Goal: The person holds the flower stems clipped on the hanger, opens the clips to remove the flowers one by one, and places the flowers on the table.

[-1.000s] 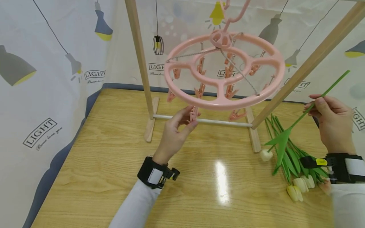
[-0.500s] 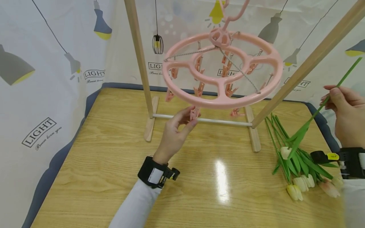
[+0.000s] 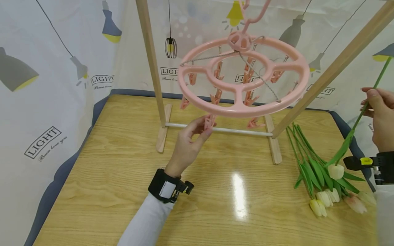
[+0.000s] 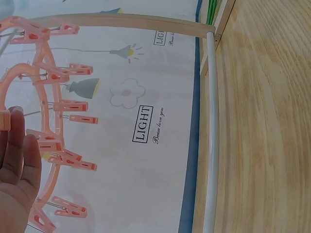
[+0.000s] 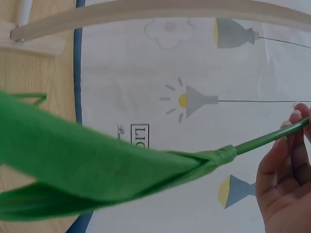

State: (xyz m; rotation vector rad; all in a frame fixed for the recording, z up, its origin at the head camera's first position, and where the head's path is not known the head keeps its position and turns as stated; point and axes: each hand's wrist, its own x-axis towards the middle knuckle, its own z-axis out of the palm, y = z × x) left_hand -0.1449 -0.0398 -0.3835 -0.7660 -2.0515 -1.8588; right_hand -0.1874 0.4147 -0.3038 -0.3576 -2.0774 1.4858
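My left hand (image 3: 188,145) pinches a pink clothespin (image 3: 209,122) between thumb and fingers, below the near rim of the round pink clip hanger (image 3: 246,111). Several more pink clothespins (image 4: 73,105) dangle from the hanger in the left wrist view. At the far right, my right hand (image 3: 383,116) holds a white tulip by its green stem (image 3: 358,118), between thumb and fingers. The tulip hangs bloom down; its white bloom (image 3: 336,171) overlaps the flowers lying below. Its broad green leaf (image 5: 97,165) fills the lower left of the right wrist view.
A wooden stand with slanted posts (image 3: 329,70) and a white bottom bar (image 3: 240,131) frames the hanger. Several tulips (image 3: 320,207) with green stems lie on the right of the wooden table (image 3: 107,191). A printed backdrop (image 3: 74,112) rises behind the table.
My right hand has moved to the right and slightly up, carrying the tulip, whose stem now hangs steeper. The left hand stays on the clothespin; the hanger sways slightly.
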